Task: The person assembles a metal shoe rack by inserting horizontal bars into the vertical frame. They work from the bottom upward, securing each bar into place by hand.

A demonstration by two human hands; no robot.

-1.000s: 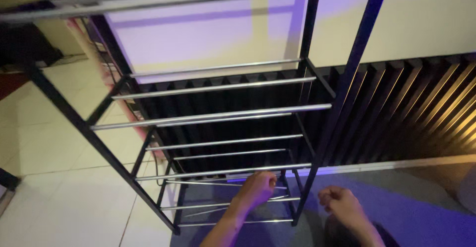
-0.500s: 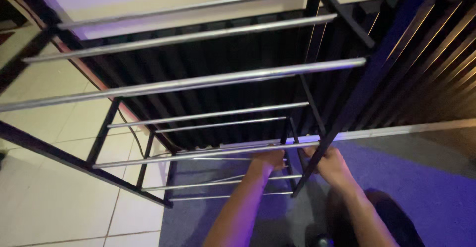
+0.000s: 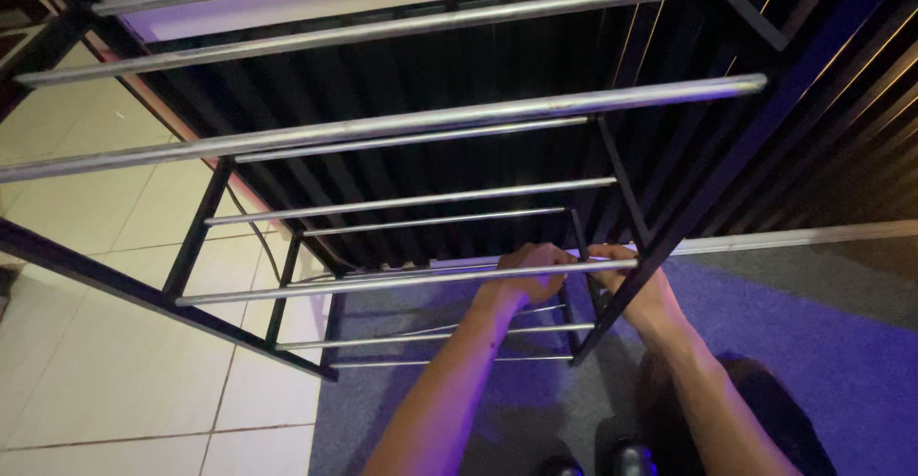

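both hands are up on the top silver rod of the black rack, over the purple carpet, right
Not quite. The head view shows the left hand and right hand at a low silver rod of the black rack, near its right end, with several rods above them. The rest holds: the hands are over the purple carpet.

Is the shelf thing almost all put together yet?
Mostly, it looks like. The black rack frame stands upright with many silver rods already spanning its tiers. Right now the left hand grips one lower silver rod, and the right hand holds its end by the black post. That rod end still seems to need seating.
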